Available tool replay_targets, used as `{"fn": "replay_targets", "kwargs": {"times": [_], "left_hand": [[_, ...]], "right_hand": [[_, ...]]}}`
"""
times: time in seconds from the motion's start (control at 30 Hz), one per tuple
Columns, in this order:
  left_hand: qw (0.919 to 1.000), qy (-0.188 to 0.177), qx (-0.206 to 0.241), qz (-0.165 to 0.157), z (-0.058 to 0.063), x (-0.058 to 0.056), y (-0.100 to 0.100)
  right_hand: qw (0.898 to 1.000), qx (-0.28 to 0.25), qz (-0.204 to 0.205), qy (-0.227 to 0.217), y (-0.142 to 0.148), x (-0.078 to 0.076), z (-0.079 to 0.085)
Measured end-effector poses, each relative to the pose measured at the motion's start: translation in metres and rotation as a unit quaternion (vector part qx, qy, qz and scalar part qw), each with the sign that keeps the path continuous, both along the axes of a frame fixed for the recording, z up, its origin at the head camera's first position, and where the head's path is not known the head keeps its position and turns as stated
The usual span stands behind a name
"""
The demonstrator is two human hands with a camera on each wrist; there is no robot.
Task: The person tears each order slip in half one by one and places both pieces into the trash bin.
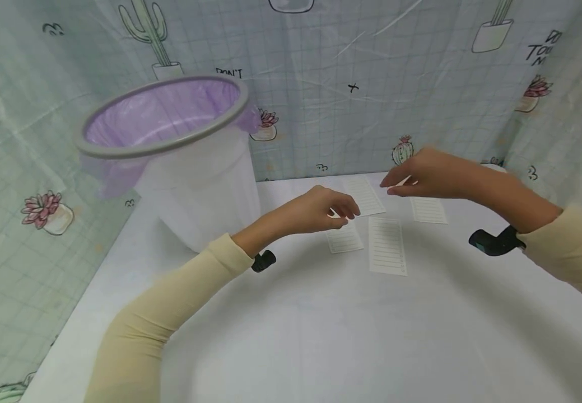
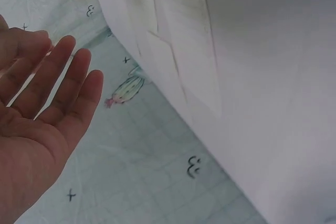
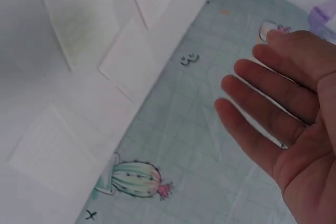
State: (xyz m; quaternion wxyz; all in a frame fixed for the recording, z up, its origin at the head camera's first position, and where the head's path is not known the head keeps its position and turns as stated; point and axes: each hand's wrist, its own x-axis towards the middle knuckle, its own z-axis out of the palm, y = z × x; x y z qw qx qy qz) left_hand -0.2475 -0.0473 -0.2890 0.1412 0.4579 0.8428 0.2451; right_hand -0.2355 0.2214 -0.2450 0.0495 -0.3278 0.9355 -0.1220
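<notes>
My left hand point(image 1: 323, 210) hovers over the table, fingers loosely bent and holding nothing; its spread fingers show in the left wrist view. Under and beside it lie slips of lined paper: a small one point(image 1: 345, 240), a longer one point(image 1: 388, 246) nearer me, and another point(image 1: 365, 197) farther back. To the right, my right hand point(image 1: 432, 174) hangs in the air with relaxed fingers and an empty palm, as the right wrist view confirms. Below its wrist is one more lined slip point(image 1: 429, 211), partly hidden by the forearm. Neither hand visibly touches the paper.
A white bin point(image 1: 205, 179) with a grey rim and a purple liner point(image 1: 170, 109) stands at the left, beside my left forearm. Behind the white tabletop point(image 1: 321, 336) hangs a cactus-print curtain point(image 1: 321, 112). A small white object partly shows behind my right forearm.
</notes>
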Motion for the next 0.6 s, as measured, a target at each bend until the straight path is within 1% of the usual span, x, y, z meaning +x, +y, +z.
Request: {"fn": "replay_targets", "kwargs": {"times": [0.1, 0.23, 0.4, 0.5, 0.6], "left_hand": [[0.9999, -0.011, -0.006, -0.011, -0.011, -0.004, 0.005], [0.9994, -0.025, -0.008, -0.022, -0.024, -0.013, 0.010], [0.9984, -0.042, -0.006, -0.038, -0.043, -0.028, 0.017], [0.9976, -0.046, -0.005, -0.052, -0.052, -0.035, 0.022], [0.9974, -0.034, -0.008, -0.063, -0.058, -0.042, 0.030]], "right_hand": [[1.000, 0.014, 0.016, -0.003, -0.003, 0.010, -0.016], [1.000, 0.022, 0.009, 0.010, -0.006, 0.026, -0.039], [0.999, 0.020, -0.018, 0.028, -0.010, 0.045, -0.067], [0.999, 0.021, -0.047, 0.017, -0.013, 0.054, -0.079], [0.997, 0.021, -0.072, 0.006, -0.016, 0.060, -0.088]]}}
